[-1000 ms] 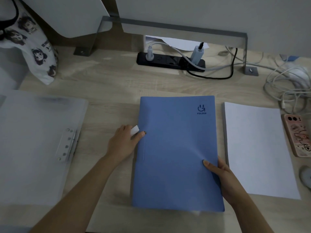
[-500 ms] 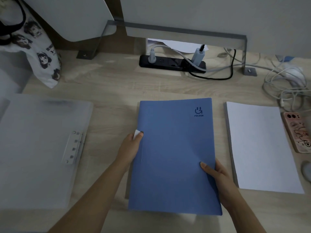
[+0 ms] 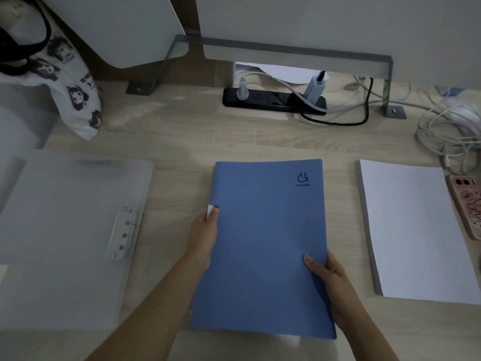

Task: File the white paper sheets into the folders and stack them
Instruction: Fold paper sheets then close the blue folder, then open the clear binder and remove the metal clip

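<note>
While my left hand [image 3: 204,238] and right hand [image 3: 328,276] pinch the blue folder [image 3: 263,246] by its edges, I judge tilting could spill its sheets.

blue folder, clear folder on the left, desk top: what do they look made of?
Blue folder: looks like matte card or textured plastic sheet; no glare, and it bows slightly in the hands. Can't tell which.
Clear folder: frosted translucent plastic, with a shiny metal clip.
Desk: pale wood-grain surface, likely laminate; flat, even streaked pattern.
</note>
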The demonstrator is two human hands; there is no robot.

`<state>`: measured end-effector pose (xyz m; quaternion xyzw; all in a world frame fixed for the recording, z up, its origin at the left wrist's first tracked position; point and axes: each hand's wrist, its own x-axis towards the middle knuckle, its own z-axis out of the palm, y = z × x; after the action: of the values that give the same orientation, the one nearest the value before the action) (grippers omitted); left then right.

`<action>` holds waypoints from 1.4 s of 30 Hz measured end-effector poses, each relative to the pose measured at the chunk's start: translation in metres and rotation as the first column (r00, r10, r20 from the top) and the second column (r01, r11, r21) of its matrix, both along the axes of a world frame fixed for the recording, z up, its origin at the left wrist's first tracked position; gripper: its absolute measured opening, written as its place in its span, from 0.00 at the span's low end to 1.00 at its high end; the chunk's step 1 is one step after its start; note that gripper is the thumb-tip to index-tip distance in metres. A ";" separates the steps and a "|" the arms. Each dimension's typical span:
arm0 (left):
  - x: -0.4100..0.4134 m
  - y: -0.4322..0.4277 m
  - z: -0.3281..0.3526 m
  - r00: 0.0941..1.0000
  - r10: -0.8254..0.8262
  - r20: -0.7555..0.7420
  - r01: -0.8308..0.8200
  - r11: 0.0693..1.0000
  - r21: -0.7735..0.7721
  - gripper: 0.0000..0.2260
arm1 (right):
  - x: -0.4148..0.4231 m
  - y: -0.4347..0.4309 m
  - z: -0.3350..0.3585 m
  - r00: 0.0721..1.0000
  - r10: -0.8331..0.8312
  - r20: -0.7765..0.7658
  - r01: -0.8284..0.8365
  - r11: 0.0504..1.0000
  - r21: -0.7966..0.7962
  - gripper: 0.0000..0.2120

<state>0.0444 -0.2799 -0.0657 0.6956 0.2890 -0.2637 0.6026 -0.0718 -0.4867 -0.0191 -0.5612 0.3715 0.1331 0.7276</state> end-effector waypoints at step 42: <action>-0.005 0.309 0.041 0.999 0.045 0.032 -0.053 0.630 0.774 0.31 | 0.103 0.268 -0.003 0.707 0.699 -0.105 -0.701 0.713 0.023 0.22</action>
<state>0.0391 0.0290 -0.0252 0.8800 0.3899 -0.0946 0.2541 0.0313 -0.2191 -0.0226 -0.6590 0.1705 0.4248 0.5969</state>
